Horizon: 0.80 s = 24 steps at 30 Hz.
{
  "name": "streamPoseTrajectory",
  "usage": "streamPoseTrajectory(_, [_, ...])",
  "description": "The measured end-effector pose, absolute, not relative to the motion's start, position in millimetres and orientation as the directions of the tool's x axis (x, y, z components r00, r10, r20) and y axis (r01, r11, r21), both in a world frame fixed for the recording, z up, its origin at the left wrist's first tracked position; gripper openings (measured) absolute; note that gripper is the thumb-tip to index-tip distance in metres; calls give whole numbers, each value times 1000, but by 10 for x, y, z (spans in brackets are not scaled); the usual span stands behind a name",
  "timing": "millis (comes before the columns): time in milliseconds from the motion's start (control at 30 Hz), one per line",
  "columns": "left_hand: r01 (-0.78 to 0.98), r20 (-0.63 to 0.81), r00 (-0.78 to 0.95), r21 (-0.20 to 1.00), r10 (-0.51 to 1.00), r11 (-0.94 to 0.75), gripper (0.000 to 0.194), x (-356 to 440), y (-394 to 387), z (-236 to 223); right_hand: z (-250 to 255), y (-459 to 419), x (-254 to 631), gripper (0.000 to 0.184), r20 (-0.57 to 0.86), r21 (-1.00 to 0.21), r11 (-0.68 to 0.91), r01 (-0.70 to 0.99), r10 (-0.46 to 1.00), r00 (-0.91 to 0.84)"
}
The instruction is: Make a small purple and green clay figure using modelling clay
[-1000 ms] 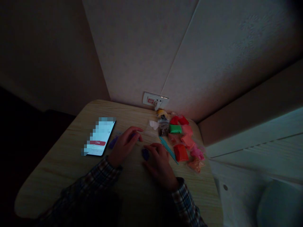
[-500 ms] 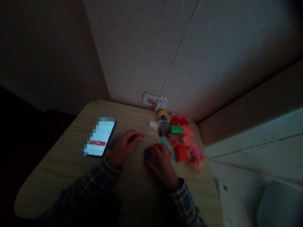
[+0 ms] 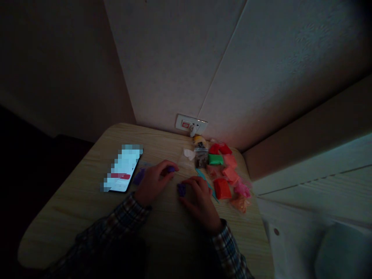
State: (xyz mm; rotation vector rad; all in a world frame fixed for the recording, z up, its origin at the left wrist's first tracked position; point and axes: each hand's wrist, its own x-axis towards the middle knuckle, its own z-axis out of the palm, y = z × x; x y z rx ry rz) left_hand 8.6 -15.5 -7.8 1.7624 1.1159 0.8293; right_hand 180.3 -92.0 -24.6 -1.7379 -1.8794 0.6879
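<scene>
Both forearms come from below in plaid sleeves (image 3: 126, 215), and they lean toward each other. The left hand (image 3: 154, 183) has its palm turned inward, with the thumb and the first finger in a pinch. The right hand (image 3: 200, 200) is just beside, its fingers curved and its thumb reaching to the left.

A small purple clay piece (image 3: 171, 169) is sitting pinched in the left hand (image 3: 152, 183); a lumpy purple clay cluster (image 3: 181, 189) is resting at the right fingertips.
</scene>
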Motion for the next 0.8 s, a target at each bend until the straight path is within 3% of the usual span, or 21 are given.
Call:
streamPoseTrajectory(200, [248, 29, 419, 958, 907, -146, 17, 92, -163, -59, -242, -909, 1824, 38, 194, -711, 145, 688, 981, -6])
streamPoseTrajectory(400, [4, -88, 609, 994, 789, 108, 17, 130, -164, -83, -163, -931, 1812, 21, 448, -660, 290, 693, 892, 54])
streamPoseTrajectory(600, [38, -214, 688, 965, 693, 261, 13, 160, -198, -96, -133, -972, 1771, 13, 582, -501, 395, 770, 812, -38])
streamPoseTrajectory(800, [59, -232, 710, 960, 665, 272, 17, 163, -190, -117, -137, -981, 1782, 6, 618, -480, 440, 759, 784, -64])
